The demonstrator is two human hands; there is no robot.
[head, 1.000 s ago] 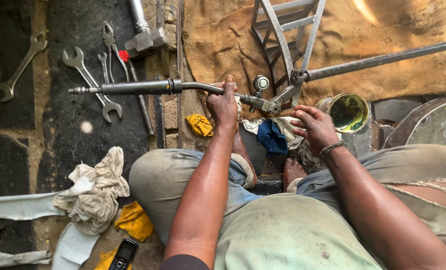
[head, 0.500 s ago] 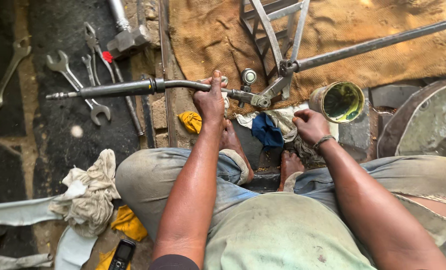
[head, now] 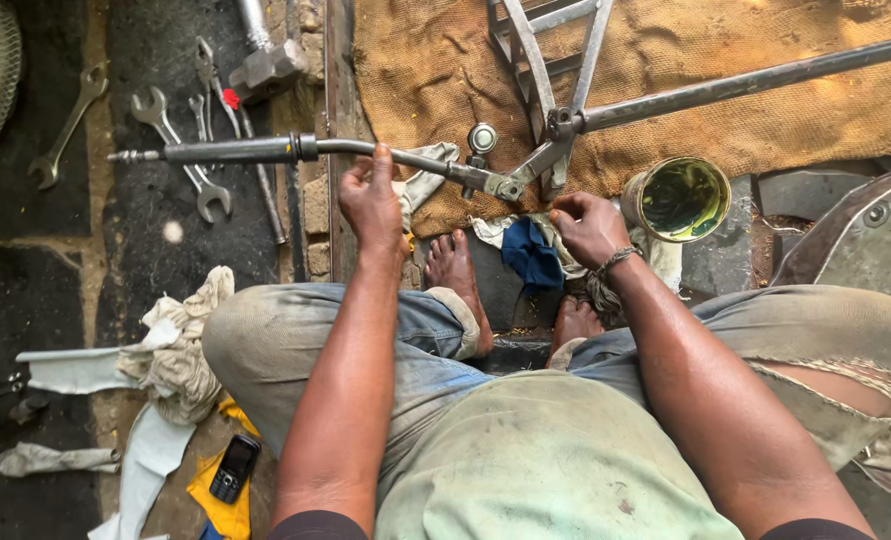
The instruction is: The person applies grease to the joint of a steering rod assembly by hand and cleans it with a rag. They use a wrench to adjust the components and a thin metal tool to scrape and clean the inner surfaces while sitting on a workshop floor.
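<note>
Near left: a mobile phone (head: 234, 468) lies on yellow cloth on the floor, beside pale rags (head: 178, 345).
Feet: bare, between the knees, next to a blue cloth (head: 532, 254).
Right hand (head: 588, 228): curled closed on the rags just right of the blue cloth; what its grip holds cannot be told.
Left hand (head: 374, 200): grip closed around the metal bar (head: 266, 150), which runs left to right, just beyond the feet.
Joint (head: 511, 186): the bar meets a long rod (head: 746, 80) over burlap.
Right: open tin (head: 682, 198) of greenish liquid, near the right hand.
Far left: spanners (head: 181, 150) and a hammer (head: 266, 60).
Risk: a swing of the bar could likely tip the tin; oily fingers may slip.
</note>
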